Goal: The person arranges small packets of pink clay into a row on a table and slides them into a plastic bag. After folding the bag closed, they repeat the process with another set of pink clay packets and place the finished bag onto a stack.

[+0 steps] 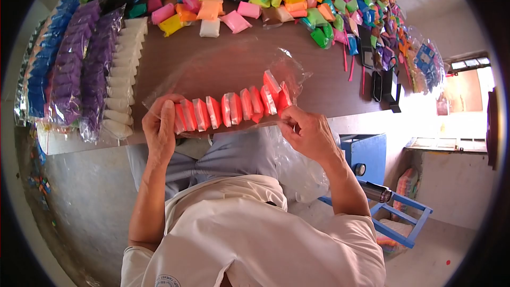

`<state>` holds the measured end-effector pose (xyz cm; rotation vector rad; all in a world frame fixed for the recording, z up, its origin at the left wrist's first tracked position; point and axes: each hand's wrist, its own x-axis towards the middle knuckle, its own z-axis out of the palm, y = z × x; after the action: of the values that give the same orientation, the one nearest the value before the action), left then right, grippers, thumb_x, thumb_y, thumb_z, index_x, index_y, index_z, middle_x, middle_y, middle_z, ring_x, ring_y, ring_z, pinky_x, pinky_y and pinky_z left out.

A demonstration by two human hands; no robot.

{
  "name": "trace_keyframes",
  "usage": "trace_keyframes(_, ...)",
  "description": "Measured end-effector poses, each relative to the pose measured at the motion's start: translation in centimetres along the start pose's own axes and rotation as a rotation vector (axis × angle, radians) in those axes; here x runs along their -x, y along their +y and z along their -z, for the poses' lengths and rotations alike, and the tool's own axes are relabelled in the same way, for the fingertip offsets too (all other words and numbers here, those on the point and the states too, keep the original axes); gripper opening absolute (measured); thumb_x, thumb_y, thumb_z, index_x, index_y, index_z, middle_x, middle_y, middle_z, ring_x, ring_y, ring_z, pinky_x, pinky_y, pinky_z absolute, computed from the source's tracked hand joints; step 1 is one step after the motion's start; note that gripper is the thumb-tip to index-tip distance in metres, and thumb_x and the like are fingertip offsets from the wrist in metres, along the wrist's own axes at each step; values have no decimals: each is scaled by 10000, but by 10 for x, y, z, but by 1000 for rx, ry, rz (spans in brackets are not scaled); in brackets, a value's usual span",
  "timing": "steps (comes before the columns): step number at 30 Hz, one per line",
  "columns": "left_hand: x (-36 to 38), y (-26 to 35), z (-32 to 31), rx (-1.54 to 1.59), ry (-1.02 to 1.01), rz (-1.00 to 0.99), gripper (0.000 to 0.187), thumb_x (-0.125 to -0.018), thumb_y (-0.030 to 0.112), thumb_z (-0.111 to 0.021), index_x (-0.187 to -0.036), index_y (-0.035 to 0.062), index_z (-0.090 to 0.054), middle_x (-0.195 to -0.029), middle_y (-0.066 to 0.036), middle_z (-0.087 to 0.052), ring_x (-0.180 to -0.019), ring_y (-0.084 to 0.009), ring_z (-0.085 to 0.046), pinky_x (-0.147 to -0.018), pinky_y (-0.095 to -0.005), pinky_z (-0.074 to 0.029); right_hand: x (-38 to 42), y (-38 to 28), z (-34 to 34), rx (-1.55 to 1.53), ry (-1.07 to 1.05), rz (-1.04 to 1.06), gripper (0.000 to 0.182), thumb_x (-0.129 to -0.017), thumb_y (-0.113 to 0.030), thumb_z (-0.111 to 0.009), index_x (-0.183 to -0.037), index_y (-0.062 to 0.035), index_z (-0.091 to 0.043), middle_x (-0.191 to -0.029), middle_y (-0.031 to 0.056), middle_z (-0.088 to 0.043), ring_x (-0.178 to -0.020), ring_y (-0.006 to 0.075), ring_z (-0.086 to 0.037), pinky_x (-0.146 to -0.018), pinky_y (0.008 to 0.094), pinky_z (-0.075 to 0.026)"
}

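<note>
1. So, I've got a clear bag (212,82) stretched sideways between both hands, with a row of red packets (232,110) inside it, right at the near edge of the brown table (183,58).
2. Left hand (159,127) is closed on the left end of the bag, thumb on top, just beside the first packet in the row.
3. Right hand (311,133) is pinching the other end, thumb and fingers bunched up near the last packet. Can't tell if I've got plastic only or a corner of the packet too.
4. Most of the packets stand on edge side by side like little books. Over by my right hand it's messier, with one poking up higher than the rest. Honestly can't tell whether the row is resting on the tabletop or held just above it.
5. Loose plastic from the bag spreads out beyond the row, away from me, see-through enough to show the table.
6. Off to the left there are long bundles lined up: blue packets (45,58), purple packets (82,56) and a white row (126,58) closest to my bag.
7. Along the far side is a big heap of multicoloured packets (210,9), running round to the right, where a black box (391,86) sits near the table's edge.
</note>
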<state>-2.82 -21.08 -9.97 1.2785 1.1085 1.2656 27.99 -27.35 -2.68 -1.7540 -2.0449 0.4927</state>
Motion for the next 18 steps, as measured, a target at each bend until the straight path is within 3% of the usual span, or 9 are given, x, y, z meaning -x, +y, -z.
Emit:
trace_keyframes(5,0,1,-1,14,8,-1,315,-1062,260,-494,-1037,6,-679,-842,36,-615,-762,-33,-501,-675,-199,-415,0,-2,13,-218,-14,-84,175,-777,-61,-757,-919,-61,-653,-631,17,-621,-522,150,-581,-517,276,-462)
trace_keyframes(8,0,-2,0,10,2,2,317,-1062,262,-492,-1036,7,-679,-833,37,-612,-748,-31,-492,-659,-197,-403,-3,6,21,-108,-54,-22,295,-743,-71,-776,-1009,-47,-651,-766,30,-643,-626,136,-587,-573,278,-478)
trace_keyframes(10,-1,-1,-1,11,9,1,318,-1062,263,-491,-1036,8,-678,-828,37,-611,-739,-29,-486,-647,-195,-395,-6,21,13,-74,283,213,490,-671,-165,-863,-1084,-32,-635,-1024,121,-692,-890,242,-678,-731,332,-536)
trace_keyframes(11,-2,1,-2,5,17,-9,319,-1062,263,-491,-1027,8,-679,-809,43,-600,-719,-25,-476,-632,-191,-382,-7,25,10,-77,282,217,490,-671,-165,-863,-1084,-32,-635,-1024,121,-692,-890,242,-678,-731,332,-536)
trace_keyframes(13,-4,4,-1,-7,30,-17,320,-1061,263,-491,-1019,8,-680,-789,48,-590,-699,-22,-466,-618,-188,-370,-11,26,6,-139,330,170,746,-744,-303,-836,-1331,26,-513,-1188,144,-624,-1062,247,-597,-917,349,-467)
trace_keyframes(17,-12,15,0,-35,-24,50,341,-1056,293,-498,-992,13,-680,-740,53,-569,-654,-16,-470,-586,-188,-381,-25,43,-25,-423,395,149,792,-781,-377,-831,-1375,24,-496,-1179,169,-642,-1061,271,-621,-933,367,-489)
trace_keyframes(18,-16,18,0,-6,-40,98,345,-1053,303,-503,-987,15,-680,-728,53,-565,-643,-15,-475,-578,-190,-388,-31,46,-31,-474,331,148,668,-857,-377,-756,-1335,28,-524,-1099,145,-655,-993,225,-618,-881,345,-495)
